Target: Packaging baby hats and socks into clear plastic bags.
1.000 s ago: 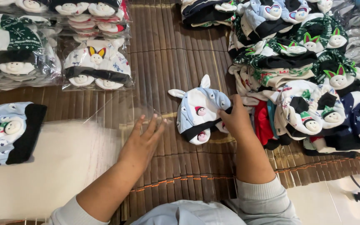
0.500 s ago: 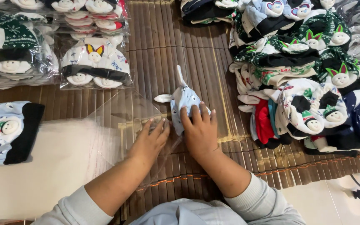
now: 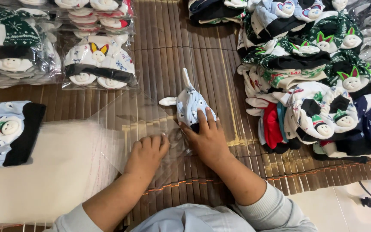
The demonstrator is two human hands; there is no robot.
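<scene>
The folded blue hat (image 3: 190, 105) lies on the slat mat (image 3: 172, 56), its white ears poking out beyond the right hand's fingertips. The right hand (image 3: 207, 139) presses flat on the hat's near end, fingers spread and not curled around it. The left hand (image 3: 146, 154) rests just beside it, fingers bent down onto a clear bag (image 3: 127, 124) that spreads under and ahead of both hands; whether the hat's end is already inside the bag's mouth I cannot tell, the film being nearly invisible.

Left of the left fingers, another blue hat (image 3: 9, 133) lies on a white stack (image 3: 44, 172). Farther ahead of them sit sealed bags of hats (image 3: 97, 62), each holding a folded pile. Right of the right fingers, a loose heap of hats (image 3: 318, 73) spreads, cut off by the frame's edge, as are the packs at top left.
</scene>
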